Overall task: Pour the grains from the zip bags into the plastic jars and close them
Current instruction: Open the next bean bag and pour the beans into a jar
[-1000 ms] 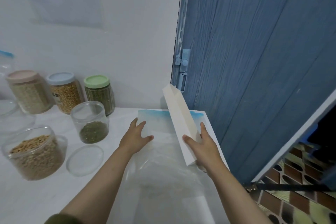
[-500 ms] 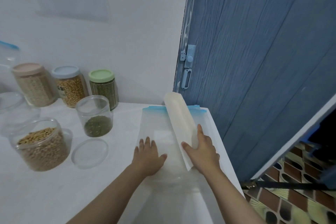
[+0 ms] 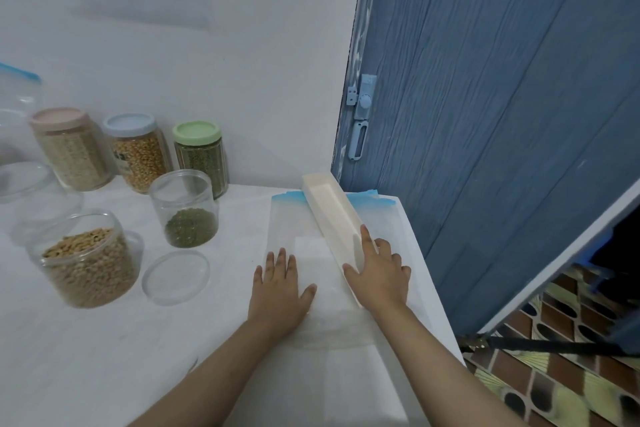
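Note:
An empty clear zip bag (image 3: 294,218) with a blue top strip lies flat on the white table. My left hand (image 3: 280,284) presses flat on it, fingers spread. My right hand (image 3: 377,270) holds a long white block (image 3: 332,218) lying across the bag. An open jar (image 3: 185,208) holds some green grains, its clear lid (image 3: 176,276) lying in front. A wider open jar (image 3: 90,260) is full of tan beans.
Three lidded jars stand by the wall: pink lid (image 3: 72,149), blue lid (image 3: 136,149), green lid (image 3: 201,152). Clear containers (image 3: 20,180) and another zip bag (image 3: 17,90) sit far left. The table edge (image 3: 429,288) runs along a blue door (image 3: 485,114) on the right.
My left hand slid toward me along the bag and now lies flat. The white block came down from tilted to lying on the bag under my right hand.

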Action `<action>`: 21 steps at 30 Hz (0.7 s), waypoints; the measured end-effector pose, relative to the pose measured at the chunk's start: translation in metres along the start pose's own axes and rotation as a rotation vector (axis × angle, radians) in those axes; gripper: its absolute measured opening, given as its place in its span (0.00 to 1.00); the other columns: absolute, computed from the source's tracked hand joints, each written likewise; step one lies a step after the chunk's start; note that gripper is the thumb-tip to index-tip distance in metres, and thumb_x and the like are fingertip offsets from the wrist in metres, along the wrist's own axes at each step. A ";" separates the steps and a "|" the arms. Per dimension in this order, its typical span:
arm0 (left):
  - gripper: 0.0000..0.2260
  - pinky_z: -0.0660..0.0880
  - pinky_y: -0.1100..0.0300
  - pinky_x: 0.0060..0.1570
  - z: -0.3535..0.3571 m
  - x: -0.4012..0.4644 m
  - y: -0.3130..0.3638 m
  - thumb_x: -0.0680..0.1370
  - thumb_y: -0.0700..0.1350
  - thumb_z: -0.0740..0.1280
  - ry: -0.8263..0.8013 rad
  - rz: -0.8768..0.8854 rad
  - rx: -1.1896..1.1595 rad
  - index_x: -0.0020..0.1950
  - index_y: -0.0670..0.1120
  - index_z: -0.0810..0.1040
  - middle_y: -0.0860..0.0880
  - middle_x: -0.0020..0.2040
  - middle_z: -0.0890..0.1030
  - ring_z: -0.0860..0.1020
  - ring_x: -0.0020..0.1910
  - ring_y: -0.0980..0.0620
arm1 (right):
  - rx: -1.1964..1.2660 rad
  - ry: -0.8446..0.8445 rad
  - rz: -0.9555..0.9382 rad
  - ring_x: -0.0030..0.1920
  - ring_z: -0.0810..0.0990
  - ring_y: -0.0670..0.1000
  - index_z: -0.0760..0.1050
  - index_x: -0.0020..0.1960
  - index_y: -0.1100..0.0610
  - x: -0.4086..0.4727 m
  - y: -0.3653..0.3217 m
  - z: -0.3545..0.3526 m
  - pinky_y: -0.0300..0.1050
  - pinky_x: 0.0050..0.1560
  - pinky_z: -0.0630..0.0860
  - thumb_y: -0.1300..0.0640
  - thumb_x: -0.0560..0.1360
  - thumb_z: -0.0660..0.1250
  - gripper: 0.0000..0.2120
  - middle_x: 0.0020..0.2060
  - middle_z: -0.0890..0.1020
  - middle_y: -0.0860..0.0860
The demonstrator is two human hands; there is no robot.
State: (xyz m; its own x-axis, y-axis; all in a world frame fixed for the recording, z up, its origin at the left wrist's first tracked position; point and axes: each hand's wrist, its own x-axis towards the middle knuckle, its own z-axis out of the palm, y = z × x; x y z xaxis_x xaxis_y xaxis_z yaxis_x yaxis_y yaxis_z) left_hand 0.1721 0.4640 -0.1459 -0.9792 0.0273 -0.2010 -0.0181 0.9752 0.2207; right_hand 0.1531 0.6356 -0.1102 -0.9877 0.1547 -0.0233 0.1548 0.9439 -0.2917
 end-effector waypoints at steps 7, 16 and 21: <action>0.33 0.39 0.48 0.78 -0.001 0.002 -0.002 0.83 0.61 0.48 0.009 -0.012 -0.080 0.81 0.46 0.42 0.47 0.81 0.39 0.38 0.79 0.48 | -0.001 -0.020 -0.030 0.71 0.65 0.56 0.43 0.80 0.44 0.009 0.003 0.000 0.56 0.69 0.63 0.36 0.79 0.57 0.37 0.77 0.58 0.51; 0.23 0.49 0.63 0.73 -0.016 -0.008 -0.014 0.83 0.46 0.62 0.221 -0.004 -0.650 0.78 0.47 0.63 0.50 0.79 0.60 0.56 0.78 0.52 | 0.172 0.065 -0.145 0.76 0.58 0.54 0.50 0.80 0.46 -0.006 0.005 -0.013 0.56 0.75 0.53 0.41 0.82 0.55 0.30 0.79 0.55 0.49; 0.20 0.52 0.80 0.62 -0.037 -0.028 -0.024 0.81 0.39 0.64 0.508 0.027 -0.696 0.73 0.46 0.71 0.50 0.73 0.70 0.66 0.71 0.57 | 0.383 0.109 -0.242 0.74 0.62 0.50 0.56 0.79 0.45 -0.021 -0.021 -0.031 0.52 0.75 0.54 0.48 0.82 0.59 0.27 0.77 0.61 0.47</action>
State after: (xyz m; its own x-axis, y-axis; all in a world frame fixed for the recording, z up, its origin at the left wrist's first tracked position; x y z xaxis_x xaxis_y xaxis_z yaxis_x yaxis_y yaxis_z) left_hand 0.1924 0.4318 -0.1104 -0.9497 -0.2151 0.2275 0.0494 0.6146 0.7873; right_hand 0.1716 0.6215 -0.0740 -0.9830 -0.0081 0.1835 -0.1202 0.7842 -0.6088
